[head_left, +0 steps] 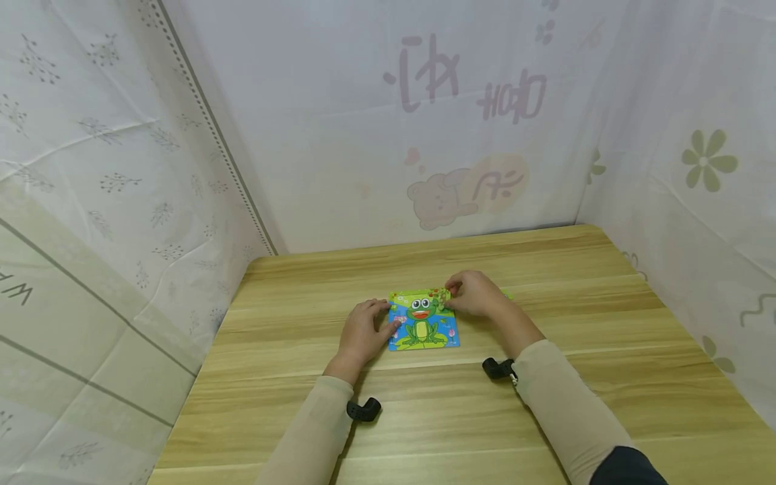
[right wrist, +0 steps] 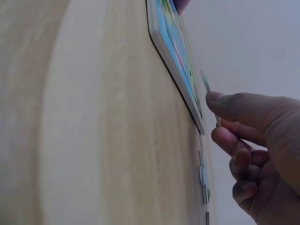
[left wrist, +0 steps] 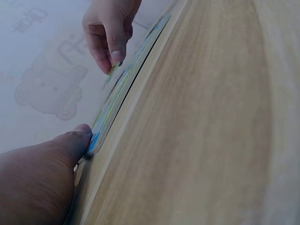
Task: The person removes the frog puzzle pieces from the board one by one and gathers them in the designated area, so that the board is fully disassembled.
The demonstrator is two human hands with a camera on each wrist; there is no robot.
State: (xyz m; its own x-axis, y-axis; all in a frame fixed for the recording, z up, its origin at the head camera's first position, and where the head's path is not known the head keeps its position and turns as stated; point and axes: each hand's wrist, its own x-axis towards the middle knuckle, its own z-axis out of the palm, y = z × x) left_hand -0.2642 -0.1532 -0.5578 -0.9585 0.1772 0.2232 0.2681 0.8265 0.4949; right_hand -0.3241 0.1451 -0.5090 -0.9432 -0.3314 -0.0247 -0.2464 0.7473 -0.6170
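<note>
A frog jigsaw puzzle board (head_left: 422,329) lies flat on the table, its picture green, blue and yellow. My left hand (head_left: 362,331) rests at the board's left side, fingers extended toward its upper left corner. In the left wrist view the left thumb (left wrist: 77,140) touches the board's edge, while the other left fingers are hidden. Over the board's upper right corner, my right hand (head_left: 475,294) pinches a thin puzzle piece (right wrist: 217,117) between thumb and fingertips. That piece is tilted, seen nearly edge-on in the right wrist view, just above the board surface.
Loose puzzle pieces (right wrist: 204,178) lie on the table beyond the board's right side, mostly behind the right hand in the head view. The wooden table (head_left: 424,417) meets printed curtains (head_left: 339,135) at the back and sides. Black camera mounts (head_left: 364,409) sit on both wrists.
</note>
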